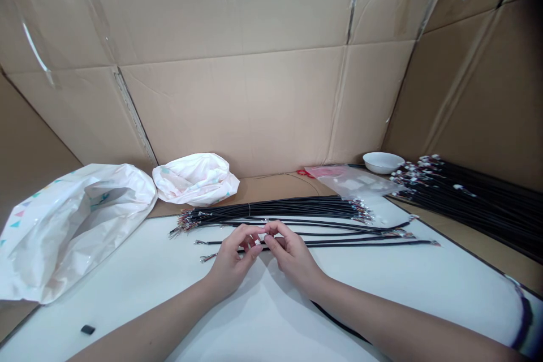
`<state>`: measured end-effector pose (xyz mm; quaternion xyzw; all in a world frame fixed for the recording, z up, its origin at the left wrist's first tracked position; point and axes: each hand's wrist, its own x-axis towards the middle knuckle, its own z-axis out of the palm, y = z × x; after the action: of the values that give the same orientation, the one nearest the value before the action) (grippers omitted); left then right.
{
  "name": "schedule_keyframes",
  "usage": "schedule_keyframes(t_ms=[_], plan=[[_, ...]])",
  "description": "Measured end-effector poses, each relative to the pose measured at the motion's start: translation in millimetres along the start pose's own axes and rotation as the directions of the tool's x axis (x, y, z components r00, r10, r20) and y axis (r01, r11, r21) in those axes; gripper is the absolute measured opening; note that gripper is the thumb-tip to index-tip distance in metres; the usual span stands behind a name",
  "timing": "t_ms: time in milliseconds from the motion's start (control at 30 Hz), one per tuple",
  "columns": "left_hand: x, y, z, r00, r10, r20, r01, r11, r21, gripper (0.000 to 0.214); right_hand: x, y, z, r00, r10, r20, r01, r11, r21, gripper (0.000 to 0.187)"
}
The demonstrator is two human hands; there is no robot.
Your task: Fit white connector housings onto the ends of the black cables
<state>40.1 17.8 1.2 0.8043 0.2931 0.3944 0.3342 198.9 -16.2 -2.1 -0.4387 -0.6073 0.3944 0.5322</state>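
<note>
My left hand [238, 257] pinches a small white plug connector [257, 242] between thumb and fingers. Touching its fingertips, my right hand [292, 254] is closed too, thumb against the forefinger. A black cable [339, 323] runs up under my right forearm into that hand; the end at the fingertips is hidden. Just behind both hands, several loose black cables [360, 244] lie crosswise with stripped ends. Beyond these rests a thick bundle of black cables [271, 207] with coloured wire ends on both sides.
Two white plastic bags [123, 243] stand at the left. A short black piece [87, 330] lies at front left. At the back right are a clear bag [354, 181], a white bowl [383, 163] and a pile of cables with white connectors [466, 203]. Cardboard walls [237, 113] enclose the table.
</note>
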Motion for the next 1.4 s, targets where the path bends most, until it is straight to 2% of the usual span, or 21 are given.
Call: schedule_keyframes(t_ms=[400, 533, 1067, 1233, 1400], plan=[[0.2, 3.0, 0.4, 0.997, -0.066, -0.027, 0.067, 0.997, 0.031, 0.022, 1.5, 3.3, -0.2, 1.000, -0.016, -0.006, 0.015, 0.999, -0.048, 0.021], [0.7, 5.4, -1.2, 0.997, -0.059, -0.055, 0.061, 0.997, 0.048, 0.014, 1.8, 5.0, -1.7, 1.000, -0.029, -0.010, 0.028, 0.993, -0.112, 0.018], [2.3, 5.9, -0.3, 0.995, -0.016, -0.099, 0.021, 0.999, 0.048, 0.013, -1.5, -0.1, -0.6, 0.994, -0.106, 0.033, 0.111, 0.942, -0.317, 0.014], [3.7, 8.0, -1.0, 0.988, -0.074, -0.132, 0.075, 0.997, 0.000, 0.011, -2.5, -4.4, 0.2, 0.989, -0.146, 0.027, 0.146, 0.922, -0.358, 0.010], [4.8, 6.7, 1.0, 0.974, -0.182, -0.137, 0.164, 0.977, -0.135, 0.014, -4.2, -3.2, 0.5, 0.973, -0.230, 0.002, 0.208, 0.875, -0.437, 0.010]])
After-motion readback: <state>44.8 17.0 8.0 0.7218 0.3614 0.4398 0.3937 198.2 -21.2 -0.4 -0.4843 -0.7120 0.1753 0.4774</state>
